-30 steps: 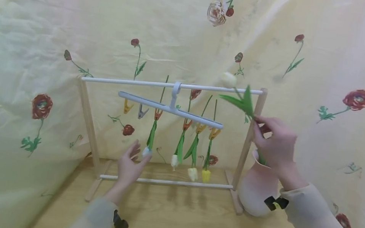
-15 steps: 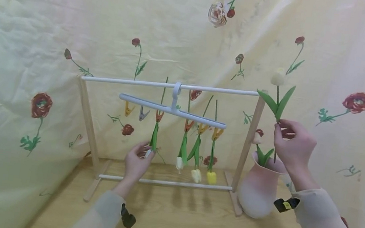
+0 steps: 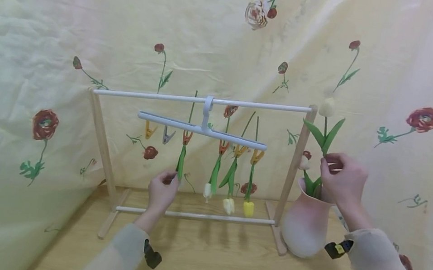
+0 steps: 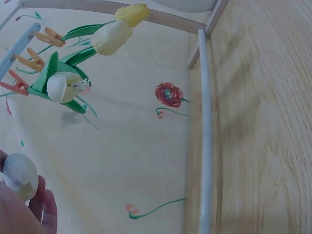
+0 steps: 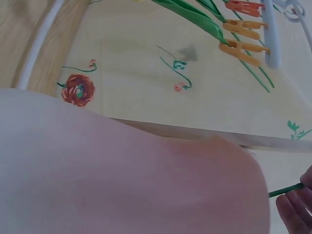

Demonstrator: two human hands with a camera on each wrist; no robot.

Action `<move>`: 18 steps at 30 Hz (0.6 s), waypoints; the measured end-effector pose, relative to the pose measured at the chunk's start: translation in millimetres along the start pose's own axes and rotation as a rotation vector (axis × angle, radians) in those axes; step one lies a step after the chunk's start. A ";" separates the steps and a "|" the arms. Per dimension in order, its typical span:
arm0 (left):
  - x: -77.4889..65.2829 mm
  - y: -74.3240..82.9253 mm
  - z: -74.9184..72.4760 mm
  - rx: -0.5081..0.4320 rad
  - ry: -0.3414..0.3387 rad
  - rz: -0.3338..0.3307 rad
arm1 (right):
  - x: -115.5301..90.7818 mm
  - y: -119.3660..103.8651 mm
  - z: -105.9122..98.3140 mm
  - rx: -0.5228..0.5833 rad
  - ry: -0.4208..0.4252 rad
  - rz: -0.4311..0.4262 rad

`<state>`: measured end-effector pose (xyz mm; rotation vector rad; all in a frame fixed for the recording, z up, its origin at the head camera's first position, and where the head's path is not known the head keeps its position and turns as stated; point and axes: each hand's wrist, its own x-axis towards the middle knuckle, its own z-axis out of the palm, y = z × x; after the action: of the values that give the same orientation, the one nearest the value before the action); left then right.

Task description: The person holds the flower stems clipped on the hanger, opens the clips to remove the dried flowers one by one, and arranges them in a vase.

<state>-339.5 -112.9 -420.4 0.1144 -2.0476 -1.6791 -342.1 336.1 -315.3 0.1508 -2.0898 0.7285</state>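
My left hand (image 3: 161,191) pinches the bloom of a white tulip hanging upside down, its stem held by a red-orange clip (image 3: 187,138) on the pale blue hanger (image 3: 202,130). In the left wrist view that white bloom (image 4: 20,175) sits between thumb and fingers. My right hand (image 3: 345,181) pinches the stem of another white tulip (image 3: 327,107), upright above the pink-and-white vase (image 3: 305,226). Its lower stem reaches the vase mouth; how deep it goes is hidden. In the right wrist view, fingers grip the green stem (image 5: 287,190) beyond the vase (image 5: 122,170).
Several tulips hang head down from the hanger's right side, among them a yellow tulip (image 3: 248,208). A yellow clip (image 3: 149,130) and a grey clip (image 3: 168,135) at left hold nothing. The wooden rack (image 3: 103,152) stands on the table; another white tulip (image 3: 304,163) is in the vase.
My right hand has carried its tulip rightward, turned it upright and lowered it towards the vase. My left hand has moved from beside the hanging white bloom to pinching it.
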 end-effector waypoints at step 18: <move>1.2 1.2 -0.8 0.041 -0.026 0.000 | -15.4 14.4 2.2 -0.135 -0.290 -0.003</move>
<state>-339.9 -113.7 -418.8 0.1065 -2.1014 -1.6477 -339.8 344.3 -334.7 0.1944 -2.4065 0.5879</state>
